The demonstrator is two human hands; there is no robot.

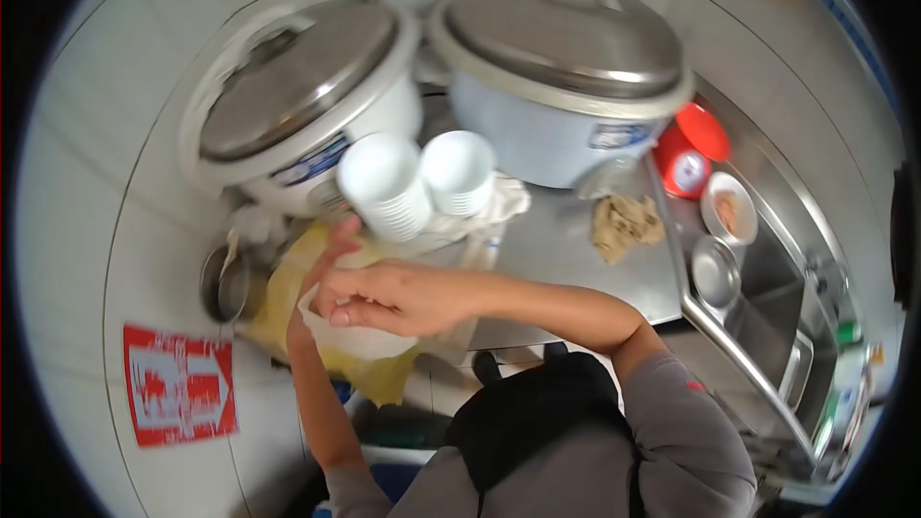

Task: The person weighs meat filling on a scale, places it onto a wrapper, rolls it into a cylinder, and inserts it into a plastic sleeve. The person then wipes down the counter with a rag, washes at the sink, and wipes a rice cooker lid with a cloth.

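Observation:
My right hand [379, 295] is closed, its fingers bent at a thin, whitish, translucent piece [369, 338] that looks like plastic film. The film hangs below the hand and wraps toward my left wrist. Behind the right hand, my left hand [338, 242] is partly hidden and a little blurred, with its visible fingers stretched out. Beneath both hands a yellow plastic sheet or bag [391, 379] drapes over the counter edge. Just beyond the left fingertips stand two stacks of white bowls, the nearer stack [384, 182] and a farther stack [459, 173].
Two large rice cookers with metal lids, a left cooker [307, 77] and a right cooker [566, 48], stand at the back. A tan cloth [625, 227] lies on the steel counter [547, 249]. Right are a red scale [693, 149], a white bowl [729, 209] and a sink [767, 312]. A metal pot [226, 288] sits left.

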